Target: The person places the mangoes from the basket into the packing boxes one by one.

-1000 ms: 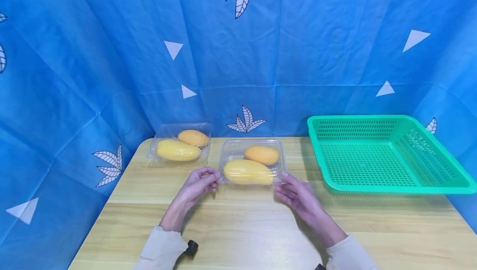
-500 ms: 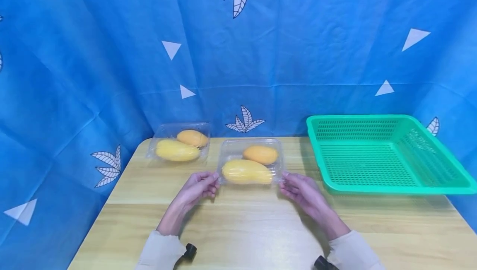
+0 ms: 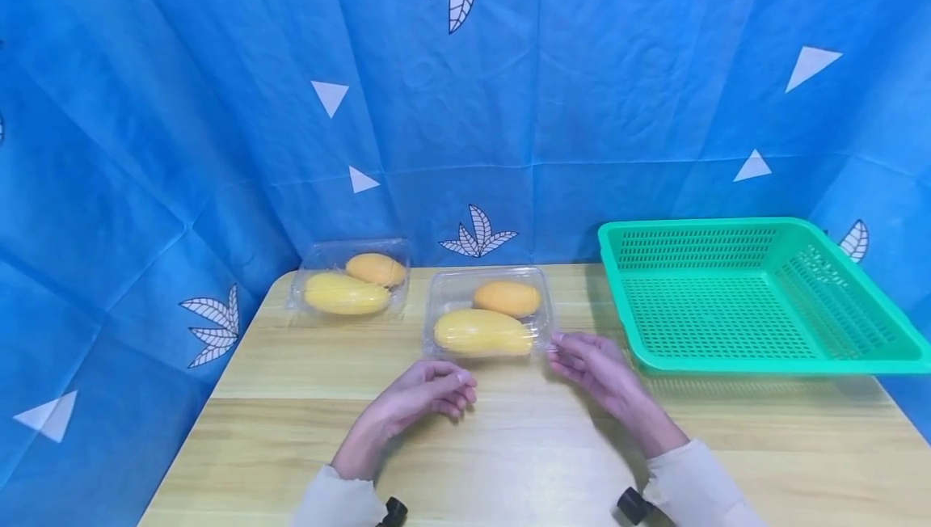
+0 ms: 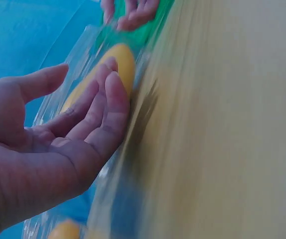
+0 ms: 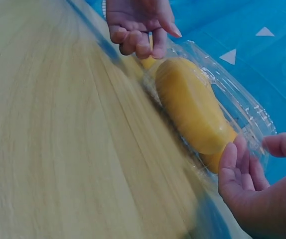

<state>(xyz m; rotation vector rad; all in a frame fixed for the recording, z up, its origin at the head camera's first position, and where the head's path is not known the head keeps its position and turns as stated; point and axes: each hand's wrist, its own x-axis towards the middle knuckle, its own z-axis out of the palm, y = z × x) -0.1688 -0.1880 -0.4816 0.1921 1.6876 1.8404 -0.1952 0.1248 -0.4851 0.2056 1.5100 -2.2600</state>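
Observation:
In the head view a clear plastic clamshell box (image 3: 452,291) stands mid-table. It contains a long yellow fruit (image 3: 483,333) and a smaller orange oval fruit (image 3: 507,299), both mango-like. My left hand (image 3: 420,398) hovers in front of the box, apart from it, its fingers loosely bent around nothing. At the box's front right corner is my right hand (image 3: 600,373). The right wrist view shows its thumb and fingers (image 5: 227,167) spread apart beside that corner; whether they touch the plastic is hard to tell.
A similar clear box (image 3: 327,256) with a yellow and an orange fruit stands at the table's back left. The green perforated basket (image 3: 735,367) occupies the right side. Behind the wooden table (image 3: 291,430) hangs a blue patterned curtain (image 3: 618,66).
My left hand has left the box's front left corner, coming nearer and to the right. The right hand stays by the right corner. The box has hardly shifted.

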